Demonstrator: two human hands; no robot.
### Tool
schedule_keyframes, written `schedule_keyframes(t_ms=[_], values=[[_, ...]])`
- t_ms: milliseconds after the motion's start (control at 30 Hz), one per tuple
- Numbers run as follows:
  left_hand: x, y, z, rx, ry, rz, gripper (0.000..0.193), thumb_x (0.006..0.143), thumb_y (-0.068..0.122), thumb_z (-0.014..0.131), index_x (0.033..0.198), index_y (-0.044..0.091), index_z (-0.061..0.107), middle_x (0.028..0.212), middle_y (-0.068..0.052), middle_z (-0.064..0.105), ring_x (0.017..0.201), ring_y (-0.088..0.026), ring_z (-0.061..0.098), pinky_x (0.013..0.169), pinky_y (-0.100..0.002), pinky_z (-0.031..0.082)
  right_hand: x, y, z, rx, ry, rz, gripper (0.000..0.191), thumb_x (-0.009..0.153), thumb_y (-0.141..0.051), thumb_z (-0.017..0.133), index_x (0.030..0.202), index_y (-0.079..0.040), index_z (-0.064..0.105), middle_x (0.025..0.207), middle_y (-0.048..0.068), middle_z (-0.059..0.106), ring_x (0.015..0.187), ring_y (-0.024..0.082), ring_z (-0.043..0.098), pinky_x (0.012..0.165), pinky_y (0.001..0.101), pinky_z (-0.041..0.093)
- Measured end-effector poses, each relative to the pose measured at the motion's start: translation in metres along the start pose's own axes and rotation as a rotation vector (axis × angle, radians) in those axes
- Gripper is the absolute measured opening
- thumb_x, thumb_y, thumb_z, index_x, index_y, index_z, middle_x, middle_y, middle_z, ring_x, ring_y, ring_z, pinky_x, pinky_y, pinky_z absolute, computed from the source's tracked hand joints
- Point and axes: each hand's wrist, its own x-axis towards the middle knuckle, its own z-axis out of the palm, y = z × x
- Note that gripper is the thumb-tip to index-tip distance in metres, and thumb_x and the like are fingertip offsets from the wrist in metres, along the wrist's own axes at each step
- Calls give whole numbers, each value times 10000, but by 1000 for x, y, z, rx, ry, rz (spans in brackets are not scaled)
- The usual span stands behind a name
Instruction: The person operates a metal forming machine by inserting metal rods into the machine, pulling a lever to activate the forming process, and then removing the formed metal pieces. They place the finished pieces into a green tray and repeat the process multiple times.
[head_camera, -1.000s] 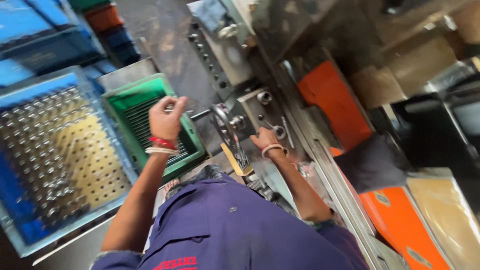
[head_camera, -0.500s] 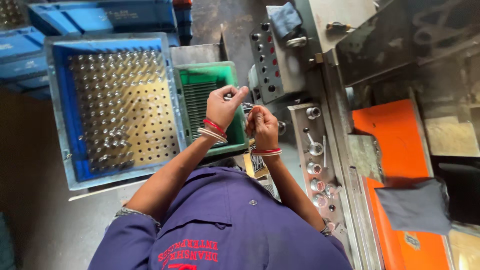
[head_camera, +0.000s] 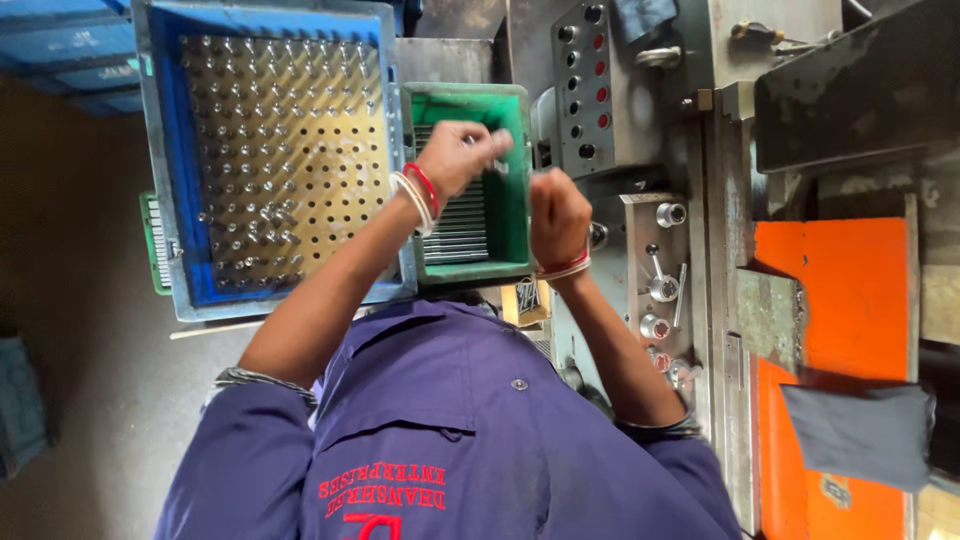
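My left hand (head_camera: 452, 158), with red and white bangles at the wrist, hovers over a green tray (head_camera: 515, 180) of thin metal rods (head_camera: 460, 225). Its fingertips pinch a small pale metal pin, blurred by motion. My right hand (head_camera: 556, 215), with a red band at the wrist, is curled beside the tray's right wall, close to the grey control panel (head_camera: 585, 85). Its palm faces away, so I cannot see whether it holds anything. The two hands are nearly touching.
A blue crate (head_camera: 170, 170) holds a yellow perforated board (head_camera: 290, 150) with several metal pins standing in it, left of the green tray. The grey machine bed (head_camera: 655, 260) with knobs and levers lies to the right. Beyond it sit an orange panel (head_camera: 850, 290) and a dark cloth (head_camera: 860, 435).
The view has swung so the crate and tray sit higher in frame. My left hand moved from the machine back over the green tray, and both hands came together.
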Motion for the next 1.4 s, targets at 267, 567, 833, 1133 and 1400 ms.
schedule_keyframes(t_ms=[267, 567, 833, 1133, 1400], values=[[-9, -21, -6, -500, 393, 255, 393, 1007, 311, 724, 718, 72, 607, 596, 28, 551, 464, -57, 511, 437, -253, 398, -1, 8, 54, 371, -619, 375, 168, 972, -122, 704, 1071, -20, 613, 973, 167, 665, 844, 227, 665, 775, 315, 516], [-61, -36, -119, -327, 691, 217, 342, 1016, 211, 718, 750, 2, 664, 574, 21, 540, 449, -52, 464, 407, -254, 381, -42, 114, 145, -87, -1089, -26, 183, 852, -108, 683, 1013, -20, 687, 993, 252, 649, 940, 434, 641, 839, 478, 541], [-96, -50, -131, -171, 689, 110, 247, 1010, 182, 703, 857, -10, 725, 592, 29, 565, 460, -34, 472, 415, -243, 378, -51, 116, 172, -149, -1222, -5, 160, 796, -48, 661, 952, -20, 687, 1026, 223, 699, 984, 431, 677, 834, 481, 560], [-98, -38, -133, -102, 625, 97, 327, 1029, 214, 707, 786, 0, 667, 574, 32, 542, 466, -33, 482, 421, -232, 363, -50, 114, 156, -465, -1157, -12, 202, 830, -101, 698, 995, -5, 633, 871, 251, 721, 873, 438, 709, 732, 508, 585], [-110, -37, -131, -128, 639, 111, 228, 1000, 213, 709, 885, 18, 732, 613, 31, 575, 464, -31, 487, 406, -228, 392, -60, 117, 160, -553, -1167, 123, 113, 832, -42, 646, 894, -17, 737, 964, 257, 729, 923, 430, 723, 775, 486, 604]])
